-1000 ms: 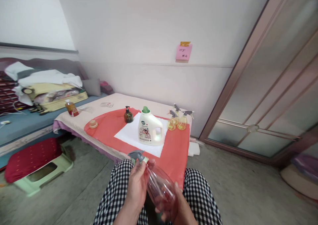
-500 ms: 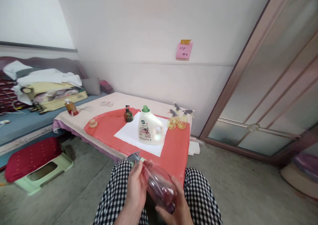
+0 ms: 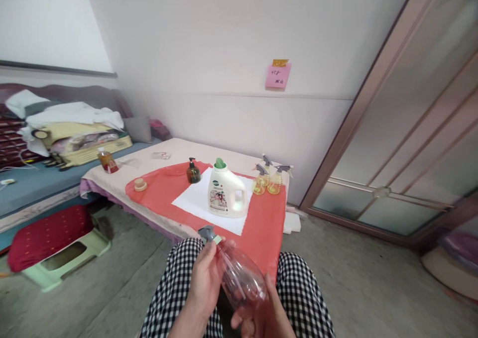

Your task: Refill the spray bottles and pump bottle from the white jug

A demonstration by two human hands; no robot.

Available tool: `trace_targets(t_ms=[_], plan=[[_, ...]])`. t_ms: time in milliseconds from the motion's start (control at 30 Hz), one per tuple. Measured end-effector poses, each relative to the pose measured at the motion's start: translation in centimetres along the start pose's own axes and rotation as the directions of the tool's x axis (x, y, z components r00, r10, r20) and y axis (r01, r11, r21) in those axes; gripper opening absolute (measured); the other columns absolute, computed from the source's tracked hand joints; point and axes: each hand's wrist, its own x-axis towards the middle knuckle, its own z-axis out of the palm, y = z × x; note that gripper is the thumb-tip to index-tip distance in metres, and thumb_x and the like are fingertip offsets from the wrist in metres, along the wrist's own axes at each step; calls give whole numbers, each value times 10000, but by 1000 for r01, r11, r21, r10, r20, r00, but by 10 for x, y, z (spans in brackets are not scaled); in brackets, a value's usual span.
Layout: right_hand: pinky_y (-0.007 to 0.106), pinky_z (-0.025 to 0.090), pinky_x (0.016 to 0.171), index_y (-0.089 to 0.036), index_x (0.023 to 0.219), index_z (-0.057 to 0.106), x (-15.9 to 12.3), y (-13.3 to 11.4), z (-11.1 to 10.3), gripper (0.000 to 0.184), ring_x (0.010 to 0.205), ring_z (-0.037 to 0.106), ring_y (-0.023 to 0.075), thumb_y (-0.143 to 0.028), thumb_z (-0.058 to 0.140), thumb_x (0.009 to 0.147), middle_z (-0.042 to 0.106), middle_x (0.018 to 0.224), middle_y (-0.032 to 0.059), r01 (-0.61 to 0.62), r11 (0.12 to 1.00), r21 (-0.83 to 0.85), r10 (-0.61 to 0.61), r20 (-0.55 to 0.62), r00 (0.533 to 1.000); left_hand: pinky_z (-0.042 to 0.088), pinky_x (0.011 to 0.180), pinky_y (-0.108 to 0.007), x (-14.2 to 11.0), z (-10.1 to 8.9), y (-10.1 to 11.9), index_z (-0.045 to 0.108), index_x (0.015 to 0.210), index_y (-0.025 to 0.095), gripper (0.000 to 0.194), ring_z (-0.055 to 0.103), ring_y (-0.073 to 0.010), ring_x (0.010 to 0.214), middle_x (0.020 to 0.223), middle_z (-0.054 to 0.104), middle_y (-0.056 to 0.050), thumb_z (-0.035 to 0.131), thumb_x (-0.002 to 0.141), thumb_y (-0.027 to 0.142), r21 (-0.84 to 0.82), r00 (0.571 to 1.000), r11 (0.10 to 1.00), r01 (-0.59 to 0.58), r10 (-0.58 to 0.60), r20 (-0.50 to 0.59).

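Both hands hold an empty clear spray bottle over my lap, tilted with its grey trigger head up and to the left. My left hand is closed round the neck just below the trigger head. My right hand cups the bottle's base from underneath, fingers wrapped on it. Ahead, a white detergent jug with a green cap stands on a white cloth.
A low table has a red cover with three yellow spray bottles, a dark pump bottle and a small round lid. A brown bottle stands at the left end. A red-cushioned stool, a bed and a sliding door surround it.
The bottle has shifted slightly in my hands, with the trigger head a little higher and further right. My right hand has slipped lower under the base.
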Motion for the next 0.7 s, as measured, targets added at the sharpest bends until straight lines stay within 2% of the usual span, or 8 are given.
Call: trace_targets(t_ms=[100, 233, 333, 500, 567, 633, 700], plan=[[153, 396, 415, -140, 1075, 563, -1, 4, 1, 781, 517, 676, 156, -839, 394, 770, 740, 773, 160, 70, 998, 2, -70, -6, 998, 526, 894, -359, -2, 6, 4, 705, 978, 108, 249, 695, -245, 976, 997, 746, -149, 688, 825, 304, -20, 1000, 1000, 2, -2, 2], [173, 428, 458, -155, 1099, 568, 0, 10, 2, 729, 534, 678, 155, -792, 534, 746, 746, 803, 134, 142, 989, -28, -143, -23, 989, 531, 898, -371, -6, 14, 9, 714, 923, 103, 206, 697, -251, 957, 954, 746, -145, 655, 814, 267, -38, 999, 999, 4, -5, -31], [187, 425, 460, -172, 1100, 569, 1, 14, 3, 693, 528, 674, 157, -753, 611, 724, 746, 797, 107, 173, 984, -50, -176, -49, 983, 533, 900, -371, -7, 17, 12, 712, 874, 114, 226, 702, -253, 940, 914, 747, -139, 647, 821, 324, -16, 998, 1000, -10, 9, -57], [222, 446, 460, -223, 1182, 510, -1, 17, 5, 730, 543, 683, 191, -650, 763, 648, 748, 822, 84, 321, 935, -149, -338, -115, 934, 522, 926, -365, -7, 18, 13, 704, 778, 118, 195, 707, -236, 894, 841, 743, -109, 678, 800, 310, 5, 993, 998, -60, 61, -104], [206, 447, 456, -184, 1161, 549, -3, 14, 5, 749, 517, 666, 169, -717, 706, 660, 748, 787, 114, 246, 962, -121, -259, -105, 960, 523, 913, -374, -8, 18, 14, 706, 779, 107, 216, 706, -246, 895, 851, 744, -124, 679, 791, 321, 20, 995, 998, -56, 57, -80], [171, 427, 440, -109, 1067, 623, -3, 11, 5, 828, 486, 644, 142, -842, 523, 695, 735, 708, 158, 72, 996, -47, -73, -37, 997, 527, 888, -375, -9, 17, 13, 702, 782, 111, 228, 704, -251, 894, 861, 746, -126, 693, 777, 339, 42, 997, 998, -49, 51, -50], [150, 413, 427, -66, 980, 668, -2, 8, 6, 925, 505, 656, 143, -901, 392, 694, 727, 681, 187, -66, 998, -6, 67, 58, 996, 531, 852, -360, -10, 16, 12, 687, 767, 132, 225, 705, -242, 873, 843, 747, -106, 705, 766, 356, 68, 997, 996, -65, 67, -24]])
